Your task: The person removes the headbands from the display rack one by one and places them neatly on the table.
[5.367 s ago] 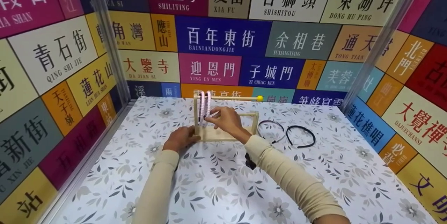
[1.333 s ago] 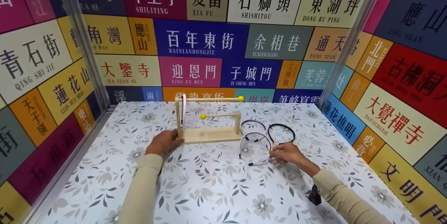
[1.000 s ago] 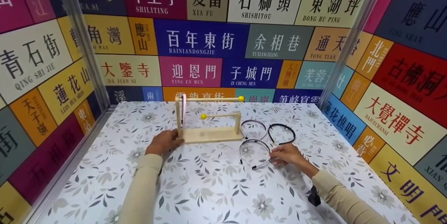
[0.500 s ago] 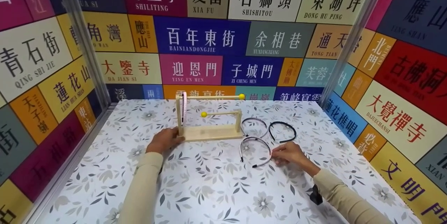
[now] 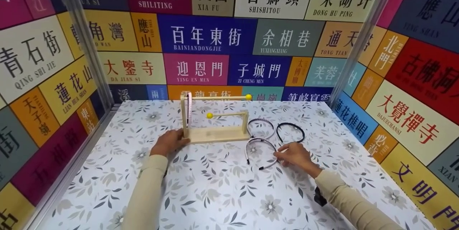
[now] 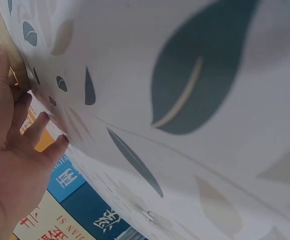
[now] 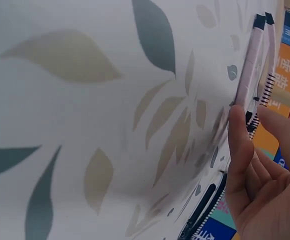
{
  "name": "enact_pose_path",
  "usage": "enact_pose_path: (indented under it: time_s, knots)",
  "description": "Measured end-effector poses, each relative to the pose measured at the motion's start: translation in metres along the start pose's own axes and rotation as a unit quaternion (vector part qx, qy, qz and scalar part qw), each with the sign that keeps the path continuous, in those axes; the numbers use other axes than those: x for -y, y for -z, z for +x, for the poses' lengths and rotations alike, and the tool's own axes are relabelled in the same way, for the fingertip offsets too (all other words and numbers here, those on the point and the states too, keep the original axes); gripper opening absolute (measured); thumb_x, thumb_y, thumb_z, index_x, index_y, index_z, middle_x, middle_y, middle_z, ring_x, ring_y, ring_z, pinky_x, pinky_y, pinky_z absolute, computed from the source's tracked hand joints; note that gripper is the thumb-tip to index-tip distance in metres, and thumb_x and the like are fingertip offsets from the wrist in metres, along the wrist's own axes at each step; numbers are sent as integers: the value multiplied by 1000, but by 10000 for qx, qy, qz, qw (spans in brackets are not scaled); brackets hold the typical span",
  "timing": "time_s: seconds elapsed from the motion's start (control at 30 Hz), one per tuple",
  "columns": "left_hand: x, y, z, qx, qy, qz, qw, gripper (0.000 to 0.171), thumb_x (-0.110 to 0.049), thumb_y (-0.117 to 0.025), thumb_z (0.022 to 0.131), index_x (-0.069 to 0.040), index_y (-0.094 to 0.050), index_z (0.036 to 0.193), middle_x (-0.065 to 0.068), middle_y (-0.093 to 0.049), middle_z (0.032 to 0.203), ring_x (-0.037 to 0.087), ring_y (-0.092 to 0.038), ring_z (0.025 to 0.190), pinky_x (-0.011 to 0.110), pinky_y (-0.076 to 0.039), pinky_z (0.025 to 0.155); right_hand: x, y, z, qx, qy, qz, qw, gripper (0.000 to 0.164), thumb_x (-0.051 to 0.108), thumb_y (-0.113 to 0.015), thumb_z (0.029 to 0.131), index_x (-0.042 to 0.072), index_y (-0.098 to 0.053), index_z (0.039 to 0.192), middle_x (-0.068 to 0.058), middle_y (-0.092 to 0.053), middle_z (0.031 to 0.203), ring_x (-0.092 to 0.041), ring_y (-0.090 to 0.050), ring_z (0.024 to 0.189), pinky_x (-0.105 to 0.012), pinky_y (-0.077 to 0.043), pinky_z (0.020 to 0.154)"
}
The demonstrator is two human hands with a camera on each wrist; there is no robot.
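A wooden headband stand (image 5: pixel 215 135) has two pegs tipped with yellow balls. One pink headband (image 5: pixel 189 109) hangs at the left end of its upper peg. My left hand (image 5: pixel 168 142) grips the base's left front corner with thumb and index finger, its other fingers loosely bent in the left wrist view. A white-pink toothed headband (image 5: pixel 248 147) lies on the table, its ends toward me. My right hand (image 5: pixel 296 156) pinches its right side between thumb and index finger. The right wrist view shows my right fingertips (image 7: pixel 236 114) at the band, which is partly hidden by them.
A pale purple headband (image 5: pixel 274 129) lies behind the held one, and a black headband (image 5: pixel 291 124) lies to its right. The flower-patterned tabletop (image 5: pixel 215 190) is bounded by sign-printed walls (image 5: pixel 208 36) at the back and sides.
About five seconds ago two headbands hung on the upper peg. One has come off with my right hand, moved right and been laid flat. My left hand has stayed at the base corner.
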State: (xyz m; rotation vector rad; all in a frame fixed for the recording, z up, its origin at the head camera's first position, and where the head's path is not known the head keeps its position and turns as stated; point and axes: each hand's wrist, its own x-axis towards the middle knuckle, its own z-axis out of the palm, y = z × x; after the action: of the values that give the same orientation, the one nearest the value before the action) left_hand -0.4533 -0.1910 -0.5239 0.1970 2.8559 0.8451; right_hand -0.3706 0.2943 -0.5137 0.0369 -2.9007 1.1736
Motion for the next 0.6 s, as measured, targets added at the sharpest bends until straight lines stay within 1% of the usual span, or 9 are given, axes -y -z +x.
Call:
enact_pose_path:
  time_s: [0.07, 0.17, 0.3, 0.4, 0.5, 0.6]
  knots:
    - [0, -2, 0, -8, -21, 9, 10000, 52, -38, -66, 103, -13, -57, 148, 13, -65, 134, 31, -60, 121, 53, -45, 108, 1, -3, 1, -102, 8, -302, 9995, 25, 27, -85, 87, 9, -82, 103, -4, -74, 66, -21, -72, 55, -24, -43, 45]
    - [-1, -2, -1, -11, -34, 3, 10000, 54, -37, -65, 104, -12, -54, 150, 14, -63, 140, 33, -57, 129, 55, -42, 112, 2, -6, 0, -114, 22, -432, 9990, 24, 24, -85, 84, 10, -82, 104, -3, -72, 61, -21, -71, 54, -24, -41, 44]
    - [-1, -1, 0, 33, 81, -84, 9999, 54, -38, -66, 103, -14, -55, 150, 13, -62, 141, 33, -56, 131, 55, -41, 114, 3, -6, 0, -158, -74, -548, 9983, 26, 26, -85, 83, 11, -83, 104, -3, -71, 59, -20, -71, 54, -25, -38, 43]
    - [-2, 1, -1, 55, 106, -88, 9999, 54, -40, -66, 103, -15, -56, 149, 13, -63, 140, 32, -57, 129, 55, -42, 112, 3, -5, 0, -167, -104, -566, 9982, 26, 27, -85, 83, 11, -82, 104, -3, -71, 59, -19, -71, 54, -26, -37, 43]
    - [-2, 1, -2, 26, 99, -62, 9999, 53, -41, -66, 103, -15, -57, 147, 13, -64, 137, 31, -58, 125, 54, -44, 111, 4, -4, -1, -133, -65, -457, 9988, 26, 26, -84, 85, 10, -82, 105, -3, -73, 65, -20, -71, 55, -25, -40, 45]
    - [-2, 1, -5, -21, 2, -14, 10000, 50, -40, -66, 103, -13, -59, 145, 13, -65, 134, 31, -60, 122, 54, -45, 108, 5, 0, -2, -54, 75, -244, 9997, 29, 24, -83, 88, 5, -80, 110, -7, -78, 81, -23, -73, 58, -25, -48, 49]
